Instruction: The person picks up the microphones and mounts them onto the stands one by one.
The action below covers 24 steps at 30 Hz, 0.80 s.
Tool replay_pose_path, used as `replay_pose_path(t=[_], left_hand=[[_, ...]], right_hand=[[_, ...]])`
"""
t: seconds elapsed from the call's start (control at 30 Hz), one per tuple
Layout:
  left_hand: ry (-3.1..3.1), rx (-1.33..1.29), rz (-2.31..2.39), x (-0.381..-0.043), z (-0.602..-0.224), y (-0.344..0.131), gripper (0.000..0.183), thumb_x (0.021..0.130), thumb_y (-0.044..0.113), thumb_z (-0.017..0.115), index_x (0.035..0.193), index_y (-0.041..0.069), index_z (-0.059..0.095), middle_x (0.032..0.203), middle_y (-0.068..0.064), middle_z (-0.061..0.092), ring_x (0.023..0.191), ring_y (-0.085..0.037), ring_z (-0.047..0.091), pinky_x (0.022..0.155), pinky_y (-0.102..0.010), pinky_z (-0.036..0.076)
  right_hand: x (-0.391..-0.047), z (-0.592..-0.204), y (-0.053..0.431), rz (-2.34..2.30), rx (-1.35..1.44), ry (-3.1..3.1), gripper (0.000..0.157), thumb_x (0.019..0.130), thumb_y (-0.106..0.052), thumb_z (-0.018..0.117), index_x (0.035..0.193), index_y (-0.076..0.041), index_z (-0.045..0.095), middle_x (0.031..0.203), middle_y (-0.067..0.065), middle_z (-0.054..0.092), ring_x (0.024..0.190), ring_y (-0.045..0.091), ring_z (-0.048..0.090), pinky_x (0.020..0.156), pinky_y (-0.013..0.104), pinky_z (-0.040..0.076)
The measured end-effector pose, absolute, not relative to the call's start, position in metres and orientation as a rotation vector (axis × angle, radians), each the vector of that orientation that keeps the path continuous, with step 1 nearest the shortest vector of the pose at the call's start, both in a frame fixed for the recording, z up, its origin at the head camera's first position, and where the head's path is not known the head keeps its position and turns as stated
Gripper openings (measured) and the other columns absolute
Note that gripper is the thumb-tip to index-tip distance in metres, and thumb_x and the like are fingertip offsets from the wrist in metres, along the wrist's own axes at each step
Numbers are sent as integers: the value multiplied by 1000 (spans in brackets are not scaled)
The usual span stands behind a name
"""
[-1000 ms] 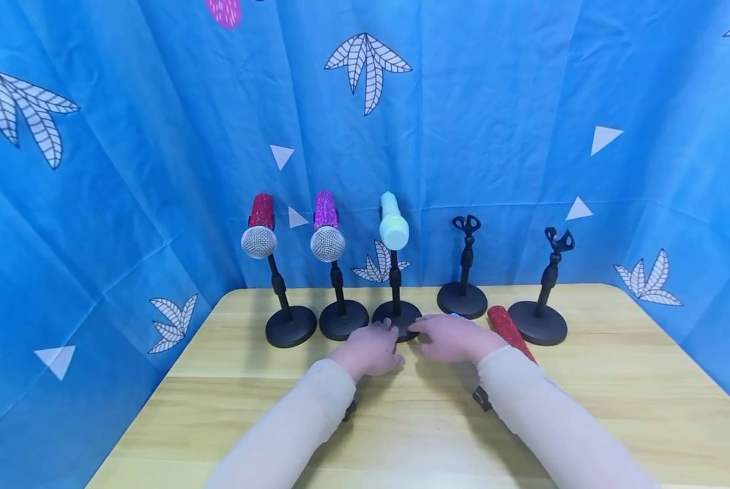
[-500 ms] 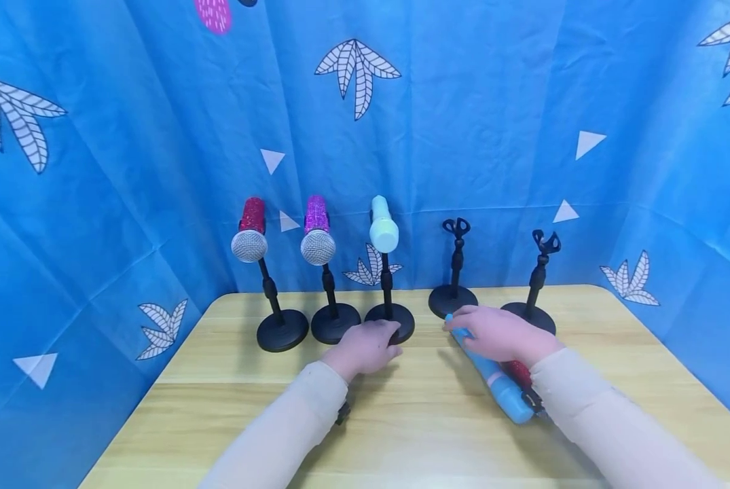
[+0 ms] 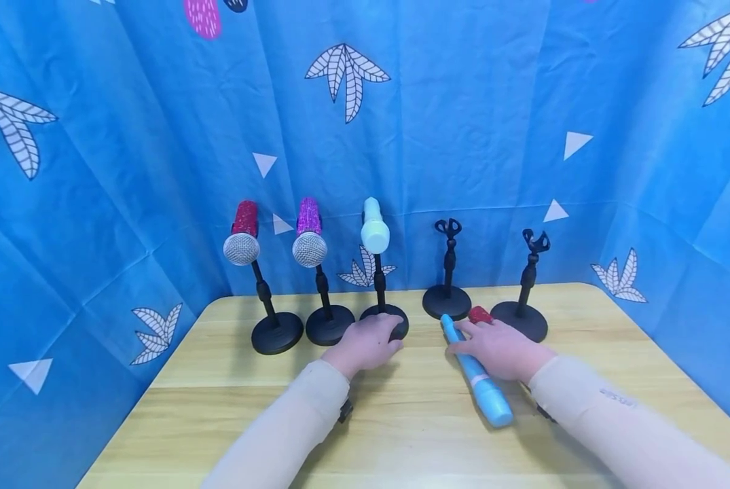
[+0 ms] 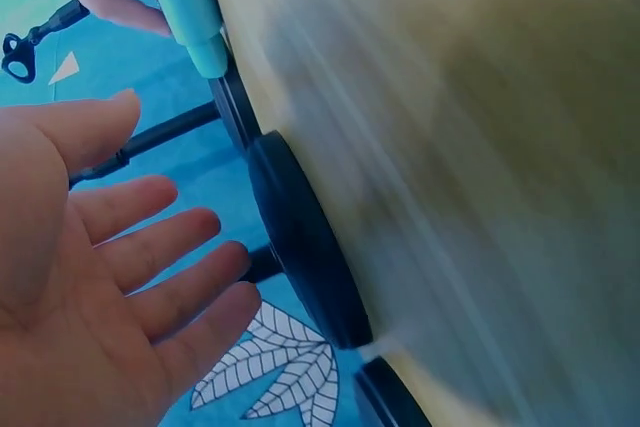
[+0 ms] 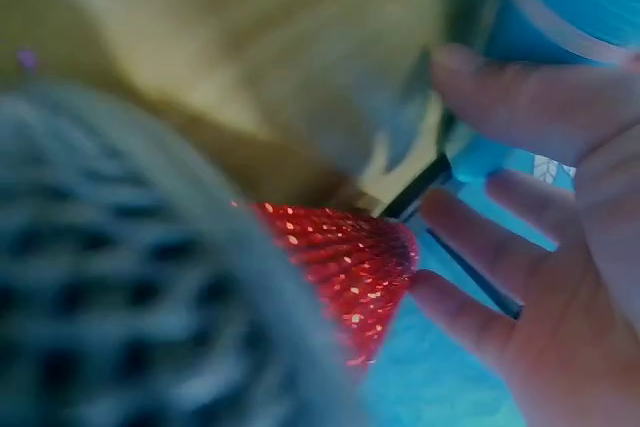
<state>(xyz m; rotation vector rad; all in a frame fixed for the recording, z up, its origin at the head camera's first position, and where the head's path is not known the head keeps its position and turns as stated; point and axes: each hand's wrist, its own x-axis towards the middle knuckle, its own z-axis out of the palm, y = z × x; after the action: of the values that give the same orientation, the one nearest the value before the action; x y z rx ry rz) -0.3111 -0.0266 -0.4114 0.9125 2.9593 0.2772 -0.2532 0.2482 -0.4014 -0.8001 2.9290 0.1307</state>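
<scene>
My left hand (image 3: 365,343) is held just in front of the third stand's round black base (image 3: 395,329), its fingers spread and nothing in them. In the left wrist view the left palm (image 4: 110,277) shows bare. Farther right, my right hand (image 3: 496,346) lies over a light blue microphone (image 3: 485,394), the thumb reaching across its handle and the fingers loosely extended. A red glitter microphone (image 3: 479,314) lies partly hidden beneath that hand; its sparkling handle (image 5: 345,267) and blurred mesh head (image 5: 150,277) fill much of the right wrist view, close to the fingertips.
Along the back stand microphones on stands: red (image 3: 245,231), purple (image 3: 309,231) and mint (image 3: 373,227). Two stands with bare clips, one (image 3: 448,268) behind the light blue microphone and another (image 3: 526,285) farther right, complete the row. A blue curtain (image 3: 475,102) encloses the wooden table (image 3: 230,407).
My right hand has moved rightward from beside the left hand onto the light blue microphone, whose near end has swung slightly left. The left hand stays by the third base.
</scene>
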Motion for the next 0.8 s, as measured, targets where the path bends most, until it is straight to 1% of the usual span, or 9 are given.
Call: replay_pose_path(t=[0.07,0.2,0.27,0.33,0.43,0.53,0.57,0.7,0.8], left_hand=[[2948,936,316,-312,-410,-22,51,102,40,59,147,18,52,147,-3,53,134,-21,51,106,-45,44],[2929,987,382,-316,-411,-13,50,102,36,60,146,14,52,146,-5,53,134,-21,50,109,-40,41],[2930,996,405,-318,-411,-9,51,102,36,61,146,13,52,148,-5,51,136,-21,48,111,-38,39],[2934,1002,421,-322,-411,-3,51,102,36,61,147,14,51,150,-5,49,138,-21,46,111,-37,38],[2944,1004,433,-330,-411,7,54,102,37,60,149,14,49,153,-4,47,140,-21,44,112,-37,37],[2957,1011,464,-339,-409,18,56,102,38,58,150,13,47,154,-4,45,141,-21,43,112,-37,37],[2959,1012,481,-342,-408,21,56,103,39,58,151,12,46,155,-4,45,141,-21,43,112,-37,37],[2934,965,642,-352,-404,34,59,104,40,55,154,12,41,157,-5,42,143,-20,40,113,-38,36],[2862,887,843,-360,-402,45,62,104,43,55,157,15,36,158,-2,39,143,-19,39,114,-39,35]], right_hand=[[-253,-406,248,114,-819,2953,48,90,-16,76,132,-38,65,148,11,48,128,39,52,98,64,45],[-251,-413,248,20,-914,3035,41,88,-16,77,125,-34,67,135,10,53,108,29,63,84,51,56],[-249,-414,249,-66,-938,3072,41,88,-15,77,124,-31,65,133,9,54,104,27,64,80,49,57],[-247,-415,251,-171,-928,3103,41,88,-13,76,124,-30,64,132,6,54,103,25,64,79,47,57],[-244,-414,253,-345,-870,3135,50,83,-10,80,125,-29,61,131,2,54,109,25,61,82,50,56],[-240,-409,257,-540,-830,3152,54,81,-5,80,128,-24,59,127,-1,57,111,26,60,86,54,53],[-239,-407,259,-597,-811,3157,53,82,-4,79,128,-23,59,126,-1,58,113,26,60,88,55,52],[-234,-401,264,-851,-695,3113,41,94,-9,69,131,-19,58,125,-1,61,117,26,60,97,57,47],[-232,-399,269,-1014,-611,3063,37,98,-14,68,133,-20,56,128,0,61,121,27,58,102,59,44]])
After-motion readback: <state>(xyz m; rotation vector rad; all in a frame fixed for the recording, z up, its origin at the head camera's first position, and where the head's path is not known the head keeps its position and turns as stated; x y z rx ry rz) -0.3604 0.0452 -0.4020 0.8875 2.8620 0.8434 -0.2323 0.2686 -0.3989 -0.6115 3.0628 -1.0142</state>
